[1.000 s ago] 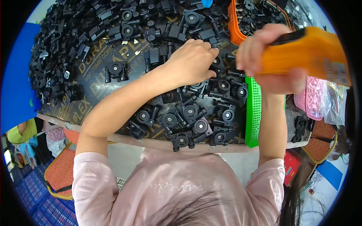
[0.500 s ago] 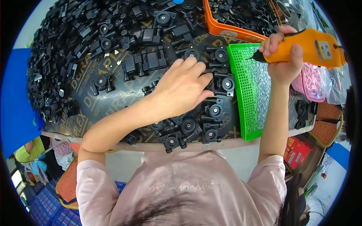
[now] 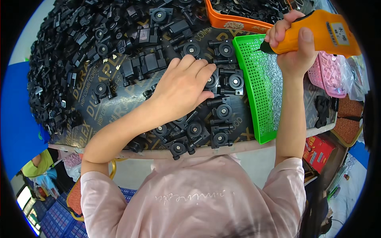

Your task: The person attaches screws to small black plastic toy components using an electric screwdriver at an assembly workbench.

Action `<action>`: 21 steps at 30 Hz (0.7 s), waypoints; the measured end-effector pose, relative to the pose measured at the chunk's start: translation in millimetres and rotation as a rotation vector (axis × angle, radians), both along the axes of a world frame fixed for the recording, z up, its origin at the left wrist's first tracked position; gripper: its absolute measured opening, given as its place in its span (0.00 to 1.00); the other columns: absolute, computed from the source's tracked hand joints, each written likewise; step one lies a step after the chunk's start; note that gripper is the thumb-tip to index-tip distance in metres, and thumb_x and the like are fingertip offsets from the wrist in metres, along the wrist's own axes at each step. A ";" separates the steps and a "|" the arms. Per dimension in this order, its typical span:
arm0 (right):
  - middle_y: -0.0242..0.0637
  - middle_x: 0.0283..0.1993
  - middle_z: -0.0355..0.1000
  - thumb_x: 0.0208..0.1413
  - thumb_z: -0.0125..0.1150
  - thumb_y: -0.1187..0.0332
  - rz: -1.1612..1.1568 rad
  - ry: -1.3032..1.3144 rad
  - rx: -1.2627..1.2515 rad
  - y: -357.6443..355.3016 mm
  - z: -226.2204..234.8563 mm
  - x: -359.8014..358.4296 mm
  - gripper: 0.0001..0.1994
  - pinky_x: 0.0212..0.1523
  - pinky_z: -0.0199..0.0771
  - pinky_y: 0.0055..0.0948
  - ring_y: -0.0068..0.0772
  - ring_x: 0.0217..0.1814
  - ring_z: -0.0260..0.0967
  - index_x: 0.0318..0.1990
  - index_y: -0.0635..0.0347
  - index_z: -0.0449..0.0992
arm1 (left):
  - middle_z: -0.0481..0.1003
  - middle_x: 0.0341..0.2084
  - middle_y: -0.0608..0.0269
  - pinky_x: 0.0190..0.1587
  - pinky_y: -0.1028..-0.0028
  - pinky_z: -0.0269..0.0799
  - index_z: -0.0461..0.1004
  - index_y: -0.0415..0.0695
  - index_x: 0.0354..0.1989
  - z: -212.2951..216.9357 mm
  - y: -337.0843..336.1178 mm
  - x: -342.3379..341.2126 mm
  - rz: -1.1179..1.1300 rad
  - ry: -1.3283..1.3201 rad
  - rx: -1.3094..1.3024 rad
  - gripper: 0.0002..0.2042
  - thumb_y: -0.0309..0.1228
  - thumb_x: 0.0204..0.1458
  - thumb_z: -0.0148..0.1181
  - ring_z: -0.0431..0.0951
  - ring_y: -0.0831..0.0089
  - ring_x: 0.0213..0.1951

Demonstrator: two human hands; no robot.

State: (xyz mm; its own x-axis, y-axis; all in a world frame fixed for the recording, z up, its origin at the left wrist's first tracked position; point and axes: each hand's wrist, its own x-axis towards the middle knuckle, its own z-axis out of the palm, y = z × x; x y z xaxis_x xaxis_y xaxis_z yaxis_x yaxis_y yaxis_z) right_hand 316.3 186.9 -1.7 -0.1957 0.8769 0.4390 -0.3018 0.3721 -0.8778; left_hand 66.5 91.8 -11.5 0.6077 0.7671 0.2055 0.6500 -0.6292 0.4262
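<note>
My right hand (image 3: 295, 49) is wrapped round an orange electric screwdriver (image 3: 313, 33) with a black nose. Its tip points left over the upper part of a green perforated tray (image 3: 253, 85), where many small silvery screws (image 3: 274, 75) lie. My left hand (image 3: 184, 85), palm down, has its fingers and thumb bent round a black plastic part (image 3: 213, 81) with a round disc, partly hidden beneath them. Close against that part, on the right, sits a similar black part (image 3: 235, 81). More of these parts (image 3: 195, 129) lie on the near side of my left hand.
A large heap of black plastic parts (image 3: 59, 71) covers the table's left and far side. An orange tray (image 3: 238, 26) of small black pieces stands beyond the green tray. A pink basket (image 3: 325, 75) stands at the right. The table edge (image 3: 254, 149) runs before my body.
The view has shifted slightly. My right hand has lifted the screwdriver a little farther away. The disc of the black part under my left fingers now shows.
</note>
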 end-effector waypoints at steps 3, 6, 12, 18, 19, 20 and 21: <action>0.34 0.22 0.63 0.52 0.51 0.50 0.022 0.001 -0.016 0.4 -1.9 0.4 0.23 0.31 0.64 0.31 0.28 0.22 0.61 0.45 0.62 0.65 | 0.69 0.44 0.56 0.46 0.66 0.63 0.66 0.39 0.50 0.3 1.3 -2.2 0.005 -0.007 -0.017 0.29 0.33 0.37 0.68 0.67 0.59 0.44; 0.35 0.23 0.63 0.52 0.53 0.49 0.032 -0.011 -0.020 -1.2 -0.1 -4.2 0.24 0.31 0.64 0.32 0.27 0.23 0.61 0.44 0.62 0.66 | 0.69 0.44 0.54 0.48 0.65 0.63 0.66 0.37 0.50 1.0 4.6 -6.4 0.002 -0.019 -0.075 0.30 0.32 0.36 0.68 0.67 0.58 0.45; 0.32 0.26 0.63 0.51 0.45 0.41 0.237 0.118 0.164 -19.8 46.5 -8.2 0.30 0.30 0.64 0.31 0.27 0.24 0.61 0.49 0.59 0.69 | 0.68 0.45 0.51 0.51 0.65 0.65 0.67 0.33 0.49 4.4 6.9 -3.2 -0.010 -0.018 -0.185 0.28 0.30 0.36 0.68 0.67 0.55 0.47; 0.31 0.22 0.62 0.50 0.46 0.36 0.283 0.079 -0.052 -44.6 37.2 -69.6 0.35 0.25 0.66 0.29 0.24 0.19 0.60 0.49 0.61 0.65 | 0.68 0.43 0.52 0.50 0.66 0.66 0.68 0.31 0.48 1.8 7.0 -8.8 0.014 -0.033 -0.223 0.28 0.29 0.37 0.67 0.67 0.56 0.47; 0.31 0.22 0.62 0.50 0.46 0.36 0.251 0.021 -0.034 -45.3 35.2 -74.5 0.34 0.25 0.66 0.29 0.24 0.19 0.60 0.48 0.62 0.64 | 0.68 0.42 0.52 0.50 0.67 0.66 0.68 0.31 0.48 1.7 6.9 -8.5 0.013 -0.041 -0.236 0.27 0.29 0.37 0.67 0.67 0.57 0.46; 0.32 0.21 0.62 0.50 0.47 0.37 0.216 -0.038 -0.016 -45.8 32.8 -77.0 0.34 0.24 0.66 0.29 0.24 0.19 0.60 0.47 0.63 0.64 | 0.68 0.42 0.52 0.50 0.67 0.66 0.68 0.31 0.48 1.3 7.0 -7.0 0.014 -0.043 -0.236 0.27 0.29 0.37 0.67 0.67 0.57 0.46; 0.32 0.21 0.62 0.50 0.47 0.37 0.323 0.114 0.122 -36.2 22.8 -76.9 0.33 0.25 0.67 0.29 0.25 0.19 0.61 0.46 0.63 0.63 | 0.68 0.41 0.53 0.49 0.67 0.66 0.68 0.31 0.48 0.7 7.2 -5.4 0.010 -0.052 -0.234 0.27 0.29 0.36 0.67 0.67 0.57 0.46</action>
